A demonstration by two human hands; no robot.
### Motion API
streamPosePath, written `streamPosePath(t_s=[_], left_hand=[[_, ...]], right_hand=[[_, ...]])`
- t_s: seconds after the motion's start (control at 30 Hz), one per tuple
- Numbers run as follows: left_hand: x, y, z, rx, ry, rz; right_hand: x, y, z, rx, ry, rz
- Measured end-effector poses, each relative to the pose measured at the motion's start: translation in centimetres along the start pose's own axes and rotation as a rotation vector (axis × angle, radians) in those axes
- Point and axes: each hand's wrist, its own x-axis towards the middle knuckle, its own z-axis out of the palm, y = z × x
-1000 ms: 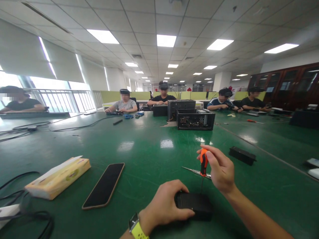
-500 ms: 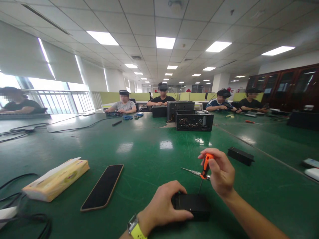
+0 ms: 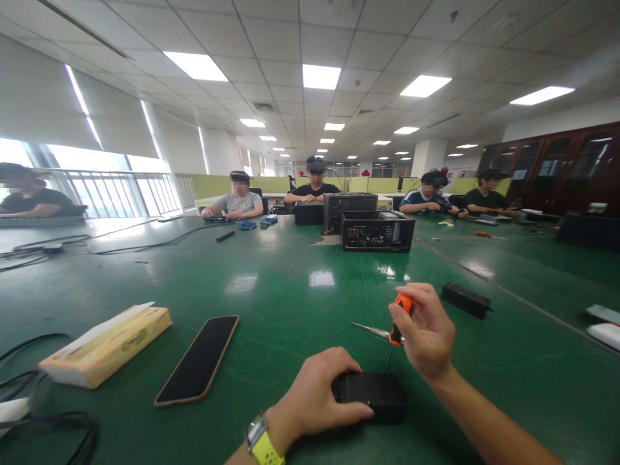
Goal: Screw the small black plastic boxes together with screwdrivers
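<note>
- My right hand (image 3: pixel 426 332) was closed on the orange handle of a screwdriver (image 3: pixel 400 315). Thumb and fingertips pinched it near the top, and the thin shaft ran down at a slight tilt to the top of the black box (image 3: pixel 375 395).
- My left hand (image 3: pixel 320 394) was curled over the left end of that box, fingers bent around it and pressing it flat. A yellow-strapped watch (image 3: pixel 261 444) sat on that wrist.
- The black box lay flat on the green table (image 3: pixel 290 290) right in front of me, between my two hands.
- Just beyond the screwdriver, a thin metal tool (image 3: pixel 369 330) lay on the table; I could not tell exactly what kind.
- To the left lay a phone (image 3: pixel 198 358), screen up and dark, and past it a tissue pack (image 3: pixel 104 345).
- To the right, well apart from my hand, sat a second small black unit (image 3: pixel 465 299).
- Farther off stood an open computer case (image 3: pixel 376 231), with other people seated at the far edge.
</note>
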Motion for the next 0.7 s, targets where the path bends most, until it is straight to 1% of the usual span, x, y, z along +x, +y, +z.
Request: streamPosePath(t_s=[0.07, 0.17, 0.2, 0.27, 0.37, 0.4, 0.47, 0.53, 0.57, 0.63, 0.7], left_hand=[[-0.01, 0.06, -0.05, -0.003, 0.0, 0.011], [-0.02, 0.13, -0.11, -0.004, 0.003, 0.019], [-0.02, 0.14, -0.11, 0.0, 0.005, 0.02], [-0.02, 0.13, -0.07, 0.008, 0.006, 0.019], [0.02, 0.04, 0.03, 0.015, 0.013, 0.019], [0.04, 0.01, 0.06, 0.015, 0.016, 0.018], [0.05, -0.06, 0.1, 0.015, 0.018, 0.018], [0.03, -0.1, 0.11, 0.014, 0.016, 0.018], [0.01, -0.11, 0.11, 0.012, 0.017, 0.018], [-0.01, -0.12, 0.12, 0.011, 0.018, 0.018], [0.0, -0.13, 0.12, 0.013, 0.024, 0.023]], right_hand=[[-0.14, -0.1, 0.0, 0.011, -0.014, 0.057], [-0.36, -0.24, 0.04, 0.135, -0.015, 0.133], [-0.38, -0.24, 0.07, 0.167, -0.018, 0.13], [-0.3, -0.13, 0.11, 0.173, -0.032, 0.071], [-0.05, 0.17, 0.05, 0.068, -0.018, -0.033], [0.01, 0.27, -0.01, 0.031, -0.012, -0.038], [0.05, 0.42, -0.17, 0.0, -0.027, 0.005], [0.0, 0.52, -0.32, 0.025, -0.052, 0.062], [-0.03, 0.56, -0.38, 0.041, -0.056, 0.069], [-0.04, 0.6, -0.41, 0.045, -0.049, 0.03], [0.01, 0.56, -0.38, 0.003, -0.051, -0.028]])
